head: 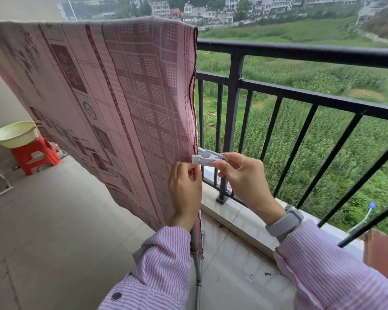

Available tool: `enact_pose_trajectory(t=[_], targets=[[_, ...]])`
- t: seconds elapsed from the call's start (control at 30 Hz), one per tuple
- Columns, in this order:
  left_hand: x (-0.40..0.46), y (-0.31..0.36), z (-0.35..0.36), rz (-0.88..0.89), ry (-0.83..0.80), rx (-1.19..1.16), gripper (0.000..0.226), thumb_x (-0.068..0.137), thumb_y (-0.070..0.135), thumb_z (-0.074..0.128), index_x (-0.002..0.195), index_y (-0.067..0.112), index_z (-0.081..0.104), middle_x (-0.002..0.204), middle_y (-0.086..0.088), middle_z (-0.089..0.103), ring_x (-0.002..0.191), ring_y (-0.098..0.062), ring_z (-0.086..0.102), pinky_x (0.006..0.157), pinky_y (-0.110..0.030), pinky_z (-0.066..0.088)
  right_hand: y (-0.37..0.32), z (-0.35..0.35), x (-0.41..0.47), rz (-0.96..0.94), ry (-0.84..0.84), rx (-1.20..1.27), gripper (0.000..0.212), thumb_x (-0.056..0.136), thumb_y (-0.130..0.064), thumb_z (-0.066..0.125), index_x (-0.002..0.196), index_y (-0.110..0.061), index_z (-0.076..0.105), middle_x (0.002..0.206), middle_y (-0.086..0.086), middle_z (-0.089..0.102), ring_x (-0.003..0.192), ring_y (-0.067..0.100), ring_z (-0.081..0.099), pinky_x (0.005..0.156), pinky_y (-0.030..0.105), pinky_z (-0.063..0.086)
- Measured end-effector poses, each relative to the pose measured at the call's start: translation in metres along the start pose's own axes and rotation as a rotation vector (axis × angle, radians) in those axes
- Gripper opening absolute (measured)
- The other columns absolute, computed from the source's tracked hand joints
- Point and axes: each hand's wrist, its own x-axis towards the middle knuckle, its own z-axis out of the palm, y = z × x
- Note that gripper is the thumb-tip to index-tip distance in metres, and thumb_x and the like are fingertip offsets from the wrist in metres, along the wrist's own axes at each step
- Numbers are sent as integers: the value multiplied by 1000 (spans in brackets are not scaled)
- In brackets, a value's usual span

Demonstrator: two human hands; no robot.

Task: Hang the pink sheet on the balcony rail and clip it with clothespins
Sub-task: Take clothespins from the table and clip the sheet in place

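The pink patterned sheet (112, 90) hangs draped over a bar at the top left, its right edge falling straight down beside the black balcony rail (300, 52). My left hand (185, 193) pinches the sheet's lower right edge. My right hand (244, 177) holds a white clothespin (207, 157) squeezed open, its jaws at the sheet's edge just above my left fingers. A grey pole of a drying rack (196, 265) shows below my left wrist.
A pale green basin (14, 134) sits on a red plastic stool (35, 153) at the far left by the wall. The tiled balcony floor (54, 231) spreads below. A stone ledge (244, 218) runs under the rail. Green fields lie beyond.
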Motion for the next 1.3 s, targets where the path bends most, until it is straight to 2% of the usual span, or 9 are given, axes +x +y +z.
enact_pose_trajectory(t=[0.1,0.37,0.6,0.7,0.77,0.9,1.07,1.2,1.3], targets=[[0,-3,1,-3,16,-31,3,74,0,64,75,1,61,70,-13,59,63,-14,51,59,-21,36,-8,10,10,-56,66,-50,21,82,-24,65,96,-9,69,65,17,68,60,37,62,58,49,53],[1,-7,-3,14,-37,-82,16,79,19,54,77,6,63,73,-9,62,65,-16,55,59,-26,47,-25,23,21,-138,169,-75,22,82,-27,64,96,-11,70,64,14,69,57,31,62,58,47,52],[-3,-13,-6,106,-89,-30,16,82,18,53,88,7,62,80,-8,65,71,-13,57,63,-20,45,-14,23,10,-85,31,-66,40,81,-31,64,117,-13,55,100,1,66,78,10,58,77,30,52],[-33,-27,-9,28,-264,-33,26,85,25,49,107,13,56,101,-5,61,90,-11,55,76,-25,47,2,16,-7,-56,-77,0,60,81,-41,58,133,-21,36,117,-10,54,104,5,52,90,14,40],[-63,-38,-8,-31,-372,-16,34,86,33,43,115,17,51,112,-3,57,100,-11,51,83,-27,46,25,10,-28,-7,-64,-45,61,85,-48,51,136,-23,30,126,-9,49,114,5,47,96,16,36],[-120,-51,0,21,-646,41,36,84,29,44,117,16,50,116,-4,55,109,-12,44,93,-32,42,82,-5,-94,219,7,-208,47,92,-27,47,136,-15,34,137,2,45,127,14,39,105,25,29],[-190,-35,26,203,-1067,106,48,80,36,35,116,10,54,115,-11,60,106,-29,55,89,-39,46,140,-40,-219,633,117,-383,48,85,-26,44,129,-5,44,128,15,53,121,29,46,102,24,26],[-257,7,50,430,-1362,-14,38,82,22,55,118,8,52,120,-15,57,109,-33,55,89,-43,46,148,-69,-322,920,290,-467,41,90,-15,45,131,-10,42,129,9,51,123,25,42,104,29,28],[-314,44,56,655,-1639,-51,42,89,24,49,128,12,41,135,-12,44,122,-32,42,97,-44,40,143,-82,-393,1132,442,-565,41,90,-14,44,131,-10,42,133,8,49,126,23,38,107,36,30]])
